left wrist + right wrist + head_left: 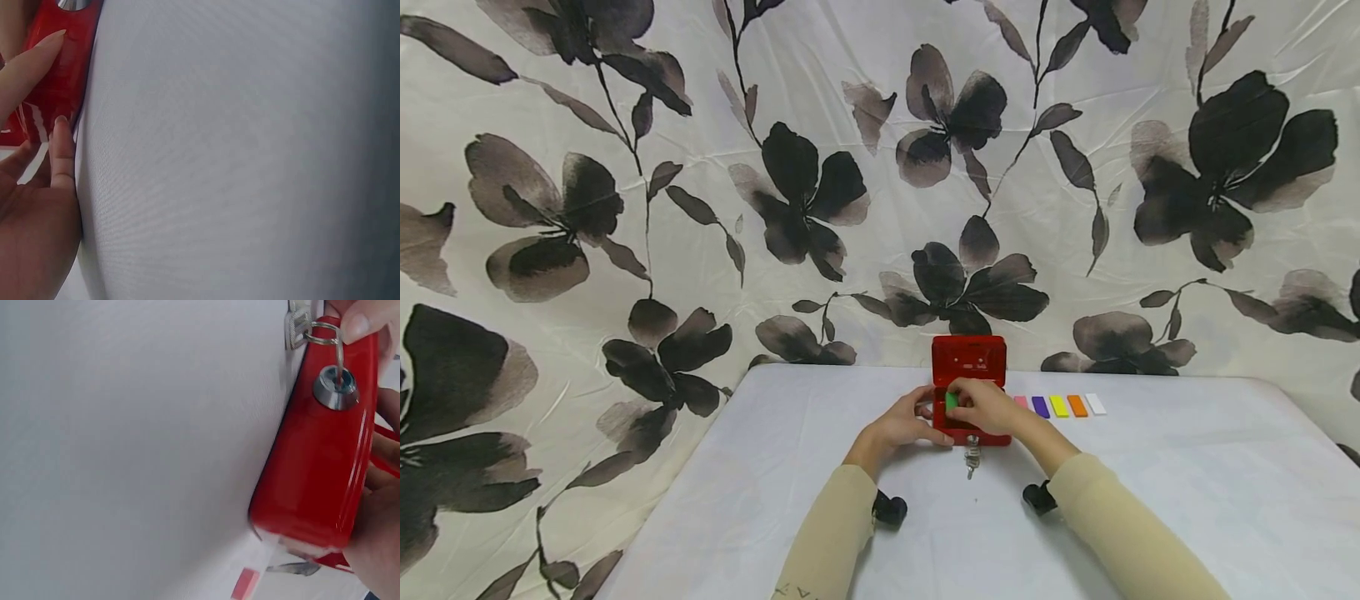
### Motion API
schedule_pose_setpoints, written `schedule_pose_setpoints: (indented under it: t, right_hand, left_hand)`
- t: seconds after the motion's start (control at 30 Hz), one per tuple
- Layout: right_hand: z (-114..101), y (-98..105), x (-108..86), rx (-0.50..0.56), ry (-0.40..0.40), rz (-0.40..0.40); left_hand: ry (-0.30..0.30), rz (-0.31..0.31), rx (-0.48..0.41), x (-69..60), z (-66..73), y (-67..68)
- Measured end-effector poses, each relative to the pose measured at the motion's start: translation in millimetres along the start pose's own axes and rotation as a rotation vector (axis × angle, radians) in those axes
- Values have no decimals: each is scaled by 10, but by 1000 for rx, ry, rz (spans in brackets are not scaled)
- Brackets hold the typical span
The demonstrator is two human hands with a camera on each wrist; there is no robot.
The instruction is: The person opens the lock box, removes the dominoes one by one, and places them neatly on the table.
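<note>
A red metal cash box (951,354) stands with its lid raised at the back of the table. My left hand (898,423) grips its left front corner; in the left wrist view the thumb (39,61) lies on the front face and the fingers touch the side. My right hand (990,406) reaches into the box and pinches a small green block (952,401), partly hidden by the fingers. Keys (972,457) hang on a ring from the front lock (335,390), with one key in it. The box's inside is mostly hidden by the hands.
Right of the box, a row of small flat blocks lies on the white-covered table (820,467): pink (1021,402), purple (1041,407), yellow (1058,406), orange (1077,406) and white (1096,404). A floral cloth (865,250) hangs right behind the table.
</note>
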State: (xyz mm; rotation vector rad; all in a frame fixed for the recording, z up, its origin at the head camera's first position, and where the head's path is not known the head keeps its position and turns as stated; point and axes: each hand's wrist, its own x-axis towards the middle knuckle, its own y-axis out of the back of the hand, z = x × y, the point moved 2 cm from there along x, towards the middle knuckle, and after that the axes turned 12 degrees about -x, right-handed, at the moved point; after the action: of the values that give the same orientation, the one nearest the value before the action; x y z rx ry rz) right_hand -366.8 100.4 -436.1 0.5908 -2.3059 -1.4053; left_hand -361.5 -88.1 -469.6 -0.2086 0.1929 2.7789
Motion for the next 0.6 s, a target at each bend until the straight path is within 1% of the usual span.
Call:
schedule_pose_setpoints:
  t: [0.17,0.33,0.6]
  right_hand:
    - [27,68,-80,58,3,22]
    - [54,132,-155,93,18,35]
    - [101,229,-279,94,2,45]
  left_hand:
    - [-11,-9,1,-8,6,-7]
    - [-22,-9,2,-18,14,-12]
    - [-17,-8,6,-16,14,-9]
